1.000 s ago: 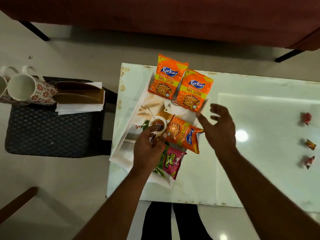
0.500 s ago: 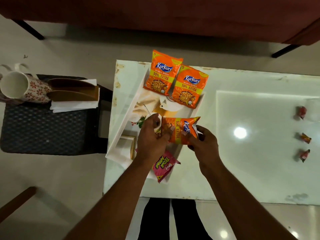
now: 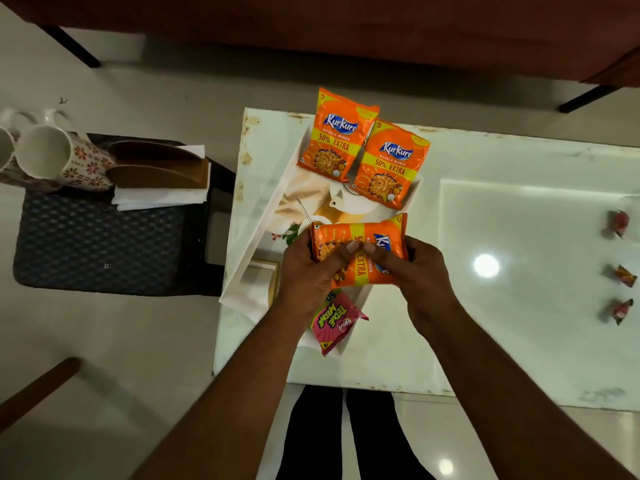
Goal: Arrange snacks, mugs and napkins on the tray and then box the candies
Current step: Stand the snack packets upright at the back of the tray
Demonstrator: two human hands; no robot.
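Note:
A white printed tray point(image 3: 256, 233) lies on the pale table point(image 3: 519, 341). Two orange snack packets point(image 3: 337, 133) point(image 3: 391, 164) lean at its far end. My left hand point(image 3: 304, 268) and my right hand point(image 3: 419, 271) both grip a third orange snack packet point(image 3: 360, 247), held sideways just above the tray's middle. A pink snack packet point(image 3: 334, 320) lies at the tray's near end, partly under my left wrist. Three wrapped candies point(image 3: 616, 223) point(image 3: 625, 275) point(image 3: 620, 311) lie at the table's right. Floral mugs point(image 3: 52, 157) and white napkins point(image 3: 159, 199) sit on a dark stool at the left.
The dark woven stool point(image 3: 97, 244) stands left of the table, with a brown wooden holder point(image 3: 159, 168) on the napkins. A dark red sofa point(image 3: 346, 26) spans the far side. A wooden piece point(image 3: 34, 393) juts in at the lower left.
My right hand came in from above the table and took hold of the third orange packet; both hands have lifted it and turned it sideways over the tray.

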